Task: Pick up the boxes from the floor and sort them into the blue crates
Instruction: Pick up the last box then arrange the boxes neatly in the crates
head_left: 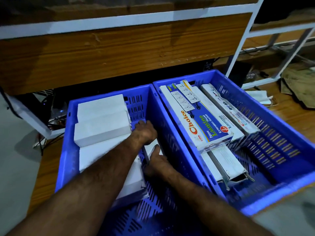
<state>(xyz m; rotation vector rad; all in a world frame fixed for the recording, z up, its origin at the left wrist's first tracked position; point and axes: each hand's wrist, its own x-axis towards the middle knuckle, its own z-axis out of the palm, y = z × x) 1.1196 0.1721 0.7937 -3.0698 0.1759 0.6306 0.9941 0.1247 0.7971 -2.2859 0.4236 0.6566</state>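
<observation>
While both hands grip the white box (pixel 153 150) inside the left crate (pixel 68 142), its long axis runs front to back. The left hand (pixel 144 133) holds the far end, the right hand (pixel 156 162) the near end.

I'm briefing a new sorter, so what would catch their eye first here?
Two blue crates sit side by side: the left crate holds plain white boxes, the right crate printed extension socket boxes. Both hands work in the left crate, the left hand and right hand on a white box against its right wall.
</observation>
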